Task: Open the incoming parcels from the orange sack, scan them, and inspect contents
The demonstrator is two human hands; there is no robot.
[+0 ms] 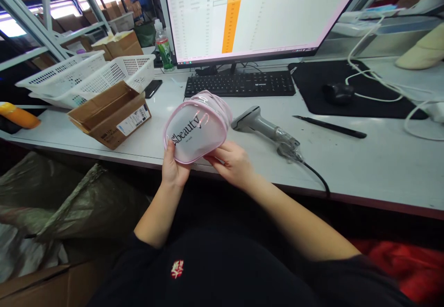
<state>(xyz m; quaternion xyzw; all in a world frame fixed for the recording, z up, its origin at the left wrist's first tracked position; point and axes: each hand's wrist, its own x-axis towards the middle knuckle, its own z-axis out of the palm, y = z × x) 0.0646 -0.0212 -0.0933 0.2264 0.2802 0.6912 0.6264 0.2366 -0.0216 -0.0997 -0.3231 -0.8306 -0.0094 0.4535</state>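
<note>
Held over the desk's front edge is a clear plastic cosmetic bag [199,133] with pink trim and the word "beauty" on its face. My left hand [174,168] grips its lower left corner, thumb on the front. At the lower right, my right hand [232,163] has its fingers closed at the bag's edge, with the fingertips partly hidden beneath it. A grey barcode scanner [265,129] lies on the desk just right of the bag. To the left stands an open cardboard box [113,117] with a white label.
White plastic baskets [128,71] stand behind the box, near a phone [153,88] and a bottle [164,48]. A keyboard [239,84] lies below the monitor [263,15]. On the right are a black utility knife [329,126], a mouse [338,93] on its mat and loose white cables.
</note>
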